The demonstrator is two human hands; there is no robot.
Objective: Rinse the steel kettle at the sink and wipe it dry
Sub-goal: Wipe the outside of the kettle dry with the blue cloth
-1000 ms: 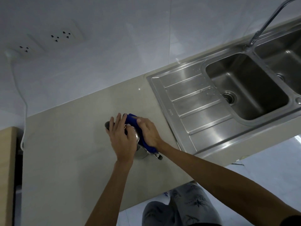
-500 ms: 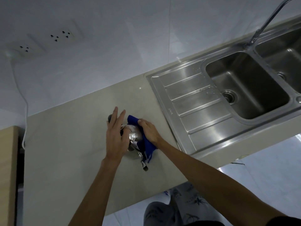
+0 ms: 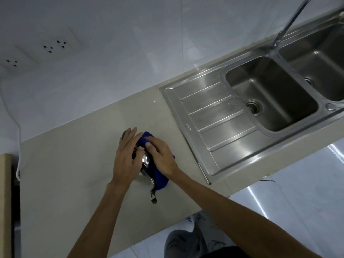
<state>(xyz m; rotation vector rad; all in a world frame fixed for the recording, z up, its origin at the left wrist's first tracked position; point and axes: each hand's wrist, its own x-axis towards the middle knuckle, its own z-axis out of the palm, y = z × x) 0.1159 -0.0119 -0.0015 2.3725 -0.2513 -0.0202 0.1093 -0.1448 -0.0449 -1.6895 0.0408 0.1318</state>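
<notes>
The steel kettle [image 3: 145,161] stands on the beige counter [image 3: 61,183], left of the sink. Most of its body is hidden under my hands; a shiny patch shows between them and its spout pokes out toward the counter's front edge. My left hand [image 3: 126,161] lies flat on the kettle's left side and holds it steady. My right hand [image 3: 162,157] presses a blue cloth [image 3: 158,175] against the kettle's right side, and the cloth drapes down over it.
A double-bowl steel sink [image 3: 271,94] with a ribbed drainboard [image 3: 219,131] fills the right, water drops near its rim. The tap [image 3: 290,21] rises at the back right. Wall sockets [image 3: 55,45] and a white cable [image 3: 18,142] are at the left.
My right hand has slid the blue cloth around the kettle's side, and the spout has swung toward the counter's front edge. My left hand stayed on the kettle.
</notes>
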